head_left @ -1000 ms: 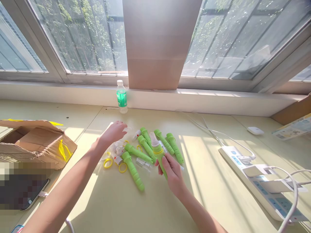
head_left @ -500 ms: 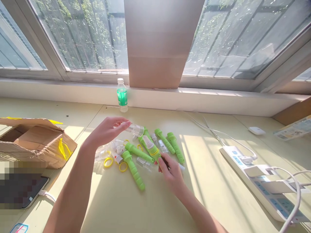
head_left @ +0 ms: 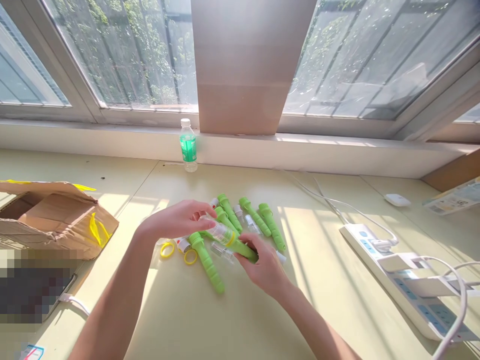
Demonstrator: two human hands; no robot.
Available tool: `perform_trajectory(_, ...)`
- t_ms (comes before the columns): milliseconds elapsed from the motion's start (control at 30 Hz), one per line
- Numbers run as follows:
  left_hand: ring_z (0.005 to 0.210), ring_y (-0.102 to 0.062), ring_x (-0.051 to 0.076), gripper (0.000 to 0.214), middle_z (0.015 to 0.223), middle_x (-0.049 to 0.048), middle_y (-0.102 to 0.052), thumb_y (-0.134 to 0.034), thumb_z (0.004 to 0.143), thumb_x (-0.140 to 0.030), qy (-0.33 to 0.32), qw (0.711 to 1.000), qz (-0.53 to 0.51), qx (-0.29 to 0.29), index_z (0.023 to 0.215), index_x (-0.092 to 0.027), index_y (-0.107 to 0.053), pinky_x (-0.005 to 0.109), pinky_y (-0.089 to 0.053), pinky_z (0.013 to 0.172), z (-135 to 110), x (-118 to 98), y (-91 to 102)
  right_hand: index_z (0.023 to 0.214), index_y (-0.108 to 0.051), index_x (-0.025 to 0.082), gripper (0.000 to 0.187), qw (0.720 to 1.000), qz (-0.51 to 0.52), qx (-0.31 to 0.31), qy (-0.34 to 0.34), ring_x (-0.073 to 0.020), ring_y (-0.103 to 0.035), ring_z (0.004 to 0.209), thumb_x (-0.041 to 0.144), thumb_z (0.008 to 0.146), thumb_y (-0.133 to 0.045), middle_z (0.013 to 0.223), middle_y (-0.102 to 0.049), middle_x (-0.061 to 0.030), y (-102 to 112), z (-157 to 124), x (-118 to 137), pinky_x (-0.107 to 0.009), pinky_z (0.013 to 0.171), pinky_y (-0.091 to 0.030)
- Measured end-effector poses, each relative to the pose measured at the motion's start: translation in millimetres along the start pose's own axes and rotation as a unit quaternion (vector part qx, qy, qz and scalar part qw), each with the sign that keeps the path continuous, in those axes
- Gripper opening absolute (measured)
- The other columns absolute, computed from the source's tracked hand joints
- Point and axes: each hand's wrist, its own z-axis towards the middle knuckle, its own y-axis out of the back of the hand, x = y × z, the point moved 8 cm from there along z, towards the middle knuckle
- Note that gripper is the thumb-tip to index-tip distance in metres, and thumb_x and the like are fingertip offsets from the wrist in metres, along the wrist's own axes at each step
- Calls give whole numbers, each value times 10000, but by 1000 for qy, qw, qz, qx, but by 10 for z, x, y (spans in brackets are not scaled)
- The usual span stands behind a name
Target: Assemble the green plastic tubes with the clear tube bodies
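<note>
Starting with the hands, what is each one gripping?

"The left hand has its thumb and fingers closed round one end of a clear cover; the right hand is wrapped round the body of a green handle, with some of its fingers hidden from the camera."

"And where are those two pieces?"

"Held above the table, over the middle of the scattered parts; cover and handle are in line and tilted, the cover toward the left hand; a yellow band shows where they meet; whether the cover is fully seated, I cannot tell."

"What lies around them?"

"Several loose green handles; one rests nearest the person, its threaded end pointing away, and others lie beyond the hands; two yellow rings lie flat to the left of that nearest one; a white part with a red mark is near the rings, partly covered by the left hand; one clear piece sits just to the right of the nearest handle, and a second clear piece lies farther back among the green ones."

"Anything farther off?"

"An upright bottle with a green label, near the window ledge; an open cardboard box on the left; a white power strip on the right, with plugs in it."
</note>
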Motion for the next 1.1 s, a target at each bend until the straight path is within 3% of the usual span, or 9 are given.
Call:
perform_trajectory(100,819,-634,202,388,886,21,-683,-492,860,-549,8,1000,5,12,1031,-258,-683,259,-469,670,-34,37,17,979,-556,269,133,999,-18,24,14,-219,-619,700,276,850,-589,826,-664,-40,47,82,58,-346,592,-487)
perform_trajectory(200,812,-629,195,380,875,18,-683,-496,860,-543,-4,1000,0,7,991,-246,-693,259,-471,688,-54,48,63,1071,-604,274,189,998,-31,53,31,-217,-637,769,317,893,-561,961,-691,-57,143,197,148,-334,623,-483)
perform_trajectory(267,826,-627,192,381,894,19,-683,-499,861,-542,-7,1000,-13,-3,1008,-244,-685,265,-477,721,-62,59,99,1097,-629,265,223,995,-54,80,36,-206,-619,705,350,918,-525,880,-690,-55,212,277,207,-324,591,-463)
perform_trajectory(400,883,-627,196,353,953,25,-681,-533,853,-498,-10,1000,-25,-7,1063,-249,-668,272,-485,758,-69,82,124,1080,-633,257,244,992,-68,106,11,-196,-619,785,339,851,-616,983,-690,-42,375,414,307,-289,602,-456)
perform_trajectory(533,921,-623,204,353,991,34,-674,-615,800,-438,-19,1000,-20,6,1095,-250,-664,270,-493,759,-63,102,87,923,-612,246,140,987,-105,126,-5,-148,-552,626,305,800,-647,804,-648,10,466,476,395,-262,556,-411)
perform_trajectory(700,964,-598,208,385,1064,39,-632,-660,750,-374,-18,1000,-4,-17,1119,-262,-649,280,-494,778,-43,115,74,940,-666,251,142,988,-96,121,7,-159,-582,697,346,864,-593,832,-676,-5,499,497,448,-263,591,-413)
perform_trajectory(933,901,-610,195,370,1095,28,-623,-621,790,-436,-31,998,5,-52,1130,-290,-639,278,-480,753,-27,72,105,989,-683,229,246,992,-63,113,0,-140,-515,558,391,921,-510,768,-667,-21,418,486,383,-260,484,-363)
perform_trajectory(1000,849,-625,186,420,1028,22,-652,-606,804,-506,-28,998,-33,-49,1164,-291,-611,268,-483,708,-16,65,101,993,-682,224,262,994,-50,96,5,-136,-504,546,400,927,-499,755,-660,-23,434,493,396,-260,478,-368)
perform_trajectory(1100,660,-612,164,485,749,11,-625,-425,881,-612,-15,995,-91,-41,1124,-241,-621,259,-465,578,18,70,62,981,-687,225,258,996,-47,81,14,-134,-510,554,404,921,-510,752,-658,-20,459,502,410,-264,494,-393)
